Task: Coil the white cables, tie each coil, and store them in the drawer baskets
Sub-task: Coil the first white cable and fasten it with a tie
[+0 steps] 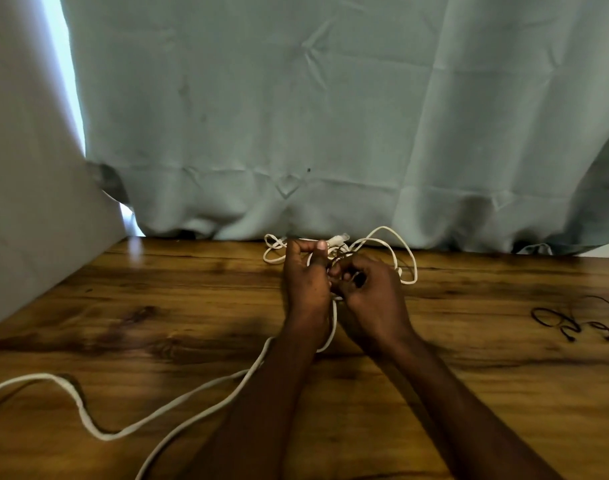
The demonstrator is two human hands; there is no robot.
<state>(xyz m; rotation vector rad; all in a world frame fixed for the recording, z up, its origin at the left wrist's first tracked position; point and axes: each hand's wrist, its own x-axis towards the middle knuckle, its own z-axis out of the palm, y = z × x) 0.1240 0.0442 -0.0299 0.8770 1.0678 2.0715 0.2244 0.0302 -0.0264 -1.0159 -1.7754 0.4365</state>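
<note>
You're mid-coil: your left hand (306, 271) grips the white cable (88, 420) loops, your right hand (368, 289) pinches them. The slack trailing toward eight o'clock needs winding before you fetch a tie (573, 322) at three o'clock.

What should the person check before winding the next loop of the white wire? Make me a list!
1. Left hand holds the white cable: ok, fingers curled round it.
2. Right hand has a grip too: ok, it pinches at the bundle, though what exactly it pinches is hidden.
3. Loose cable free to pull in: ok, it trails across the wooden table with no visible knots.
4. Loops neat: not ok, those behind the hands are tangled and uneven.
5. Ties ready: ok if the thin dark ties at the right are for this.
6. Drawer baskets nearby: cannot tell, none in view.
</note>
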